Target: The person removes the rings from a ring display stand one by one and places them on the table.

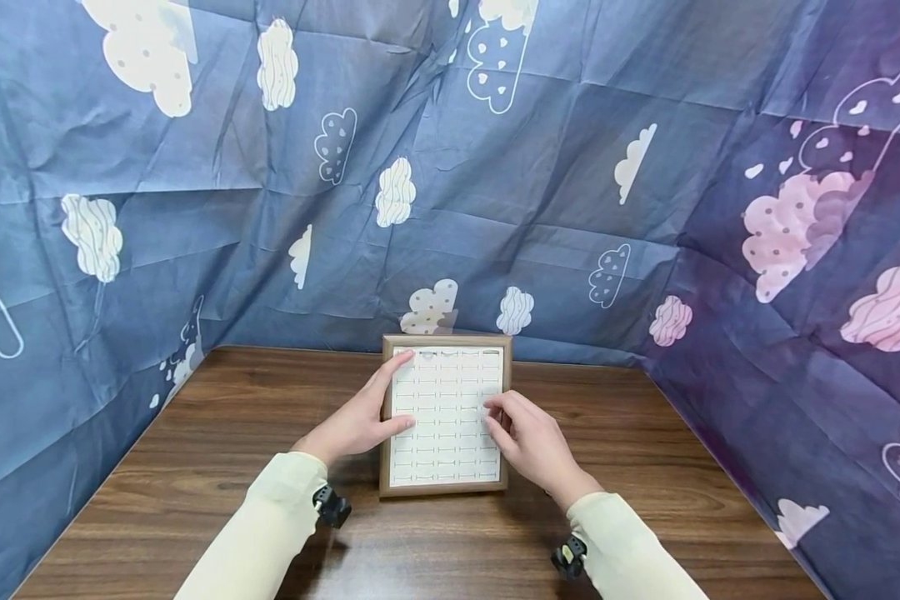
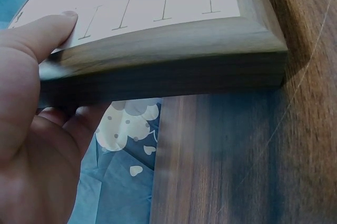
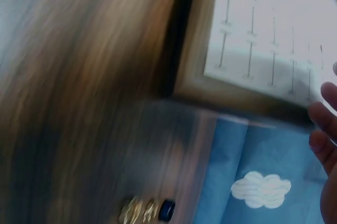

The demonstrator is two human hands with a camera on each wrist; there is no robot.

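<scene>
Our left hand (image 1: 356, 423) grips the left edge of the one wooden frame (image 1: 446, 489), thumb on its white gridded face and fingers curled beneath, while our right hand (image 1: 532, 442) pinches at the face near the right edge. The frame lies between both hands on the surface (image 1: 195, 467), equally near each, its long axis running away from us.

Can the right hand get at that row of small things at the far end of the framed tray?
Probably yes: the right hand already rests on the tray, and nothing lies between it and the far row.
</scene>
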